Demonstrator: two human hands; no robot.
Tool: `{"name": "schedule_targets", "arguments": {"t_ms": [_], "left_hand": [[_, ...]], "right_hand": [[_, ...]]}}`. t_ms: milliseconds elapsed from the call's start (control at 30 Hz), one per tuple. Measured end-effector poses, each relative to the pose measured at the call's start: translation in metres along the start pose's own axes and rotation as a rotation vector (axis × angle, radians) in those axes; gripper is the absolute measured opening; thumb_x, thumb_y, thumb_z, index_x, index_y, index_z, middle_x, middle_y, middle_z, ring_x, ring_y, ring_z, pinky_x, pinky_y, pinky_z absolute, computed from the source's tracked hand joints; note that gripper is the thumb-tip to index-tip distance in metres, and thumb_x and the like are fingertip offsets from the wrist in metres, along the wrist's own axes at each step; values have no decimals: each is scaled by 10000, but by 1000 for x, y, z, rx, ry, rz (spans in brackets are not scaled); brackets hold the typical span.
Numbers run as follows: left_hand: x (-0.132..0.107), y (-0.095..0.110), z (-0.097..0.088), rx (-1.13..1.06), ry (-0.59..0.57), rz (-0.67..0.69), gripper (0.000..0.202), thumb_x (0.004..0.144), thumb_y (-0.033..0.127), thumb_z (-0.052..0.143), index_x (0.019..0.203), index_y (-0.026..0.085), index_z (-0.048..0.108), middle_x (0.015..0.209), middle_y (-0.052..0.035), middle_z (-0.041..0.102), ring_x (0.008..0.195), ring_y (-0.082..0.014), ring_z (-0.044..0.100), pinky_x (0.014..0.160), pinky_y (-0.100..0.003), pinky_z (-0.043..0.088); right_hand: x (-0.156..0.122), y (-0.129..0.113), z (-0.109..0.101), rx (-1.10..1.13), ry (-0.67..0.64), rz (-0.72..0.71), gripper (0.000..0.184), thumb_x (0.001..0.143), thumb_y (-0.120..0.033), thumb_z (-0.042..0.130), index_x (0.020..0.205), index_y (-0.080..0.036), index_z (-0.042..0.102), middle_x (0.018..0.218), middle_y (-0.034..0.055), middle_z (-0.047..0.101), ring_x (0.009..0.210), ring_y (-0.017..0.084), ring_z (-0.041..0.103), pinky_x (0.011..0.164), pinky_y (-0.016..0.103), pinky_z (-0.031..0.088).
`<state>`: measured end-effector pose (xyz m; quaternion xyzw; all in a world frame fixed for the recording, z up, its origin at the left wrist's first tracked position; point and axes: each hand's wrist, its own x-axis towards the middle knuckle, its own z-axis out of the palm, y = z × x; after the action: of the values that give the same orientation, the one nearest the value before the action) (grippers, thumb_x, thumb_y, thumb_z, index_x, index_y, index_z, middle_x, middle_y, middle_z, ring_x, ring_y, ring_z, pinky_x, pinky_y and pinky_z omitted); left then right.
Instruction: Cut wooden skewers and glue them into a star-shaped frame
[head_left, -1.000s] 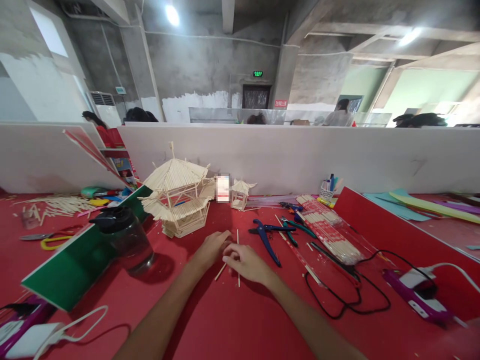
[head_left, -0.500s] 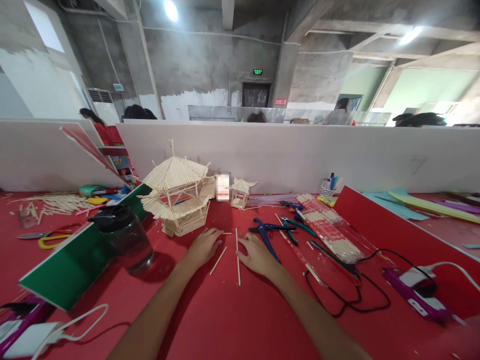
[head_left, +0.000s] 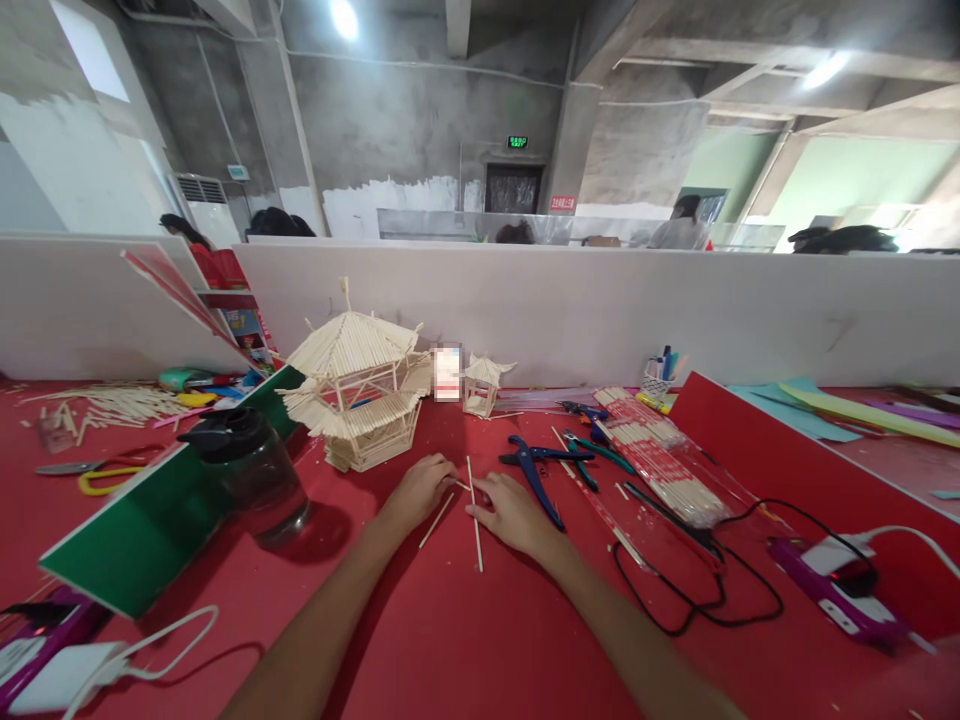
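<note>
My left hand [head_left: 426,490] has its fingers closed on a short wooden stick [head_left: 463,486], whose free end meets the long stick. My right hand [head_left: 510,512] lies low over the red tabletop, thumb and fingers closed at the long thin wooden stick [head_left: 475,530], which points away from me. Another loose stick [head_left: 436,521] lies slanted between the hands, nearer the left one. Beyond the left hand stands a large pavilion model [head_left: 352,390] built of sticks. A smaller stick pavilion [head_left: 484,385] stands at the back, straight ahead.
Right of my hands lie blue-handled cutters [head_left: 536,470], green-handled pliers [head_left: 611,455], packed sticks [head_left: 667,460] and a black cord [head_left: 697,605]. A dark water bottle [head_left: 251,480] and a green board [head_left: 142,540] stand left. A white partition [head_left: 562,310] closes the back.
My left hand has moved slightly right, bringing the short stick to the long one. The long stick's far end has tipped a little left; my right hand has shifted slightly left.
</note>
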<state>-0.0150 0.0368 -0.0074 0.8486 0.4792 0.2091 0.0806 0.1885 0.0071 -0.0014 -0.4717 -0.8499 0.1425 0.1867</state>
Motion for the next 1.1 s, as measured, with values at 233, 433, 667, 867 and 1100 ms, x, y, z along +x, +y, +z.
{"name": "schedule_targets", "arguments": {"t_ms": [233,433,667,867,1100], "left_hand": [[-6,11,-15,8,26,-23,160,952,158,480,959,179,638,975,-65,644,920,-188,592,828,-285,435],[-25,32,-46,53,-248,-266,240,868,428,611,897,191,630,868,-63,707,792,-240,656,655,-298,423],[-25,49,-34,110,-323,-269,151,822,134,531,917,220,611,951,-70,718,913,-248,678,697,-290,425],[-24,41,-28,48,-279,-291,116,871,155,529,968,214,549,975,-59,704,894,-222,668,683,-277,415],[-22,46,-21,-7,-219,-222,173,846,87,508,954,216,549,983,-43,706,890,-198,659,685,-262,412]], "right_hand": [[-1,2,0,63,35,-10,258,916,-313,606,1131,-177,651,955,81,669,900,217,599,790,285,414],[-1,10,2,114,73,-61,266,956,-212,491,1155,-200,668,1002,81,668,962,201,603,850,284,419],[-1,9,0,74,50,-60,215,924,-242,560,1076,-226,712,902,51,637,886,186,588,774,258,406],[-1,10,1,120,55,-59,217,922,-239,568,1079,-227,716,900,48,633,867,176,589,769,249,408],[-1,11,3,126,57,-67,185,915,-225,584,1045,-237,715,899,35,629,868,172,585,762,247,404]]}}
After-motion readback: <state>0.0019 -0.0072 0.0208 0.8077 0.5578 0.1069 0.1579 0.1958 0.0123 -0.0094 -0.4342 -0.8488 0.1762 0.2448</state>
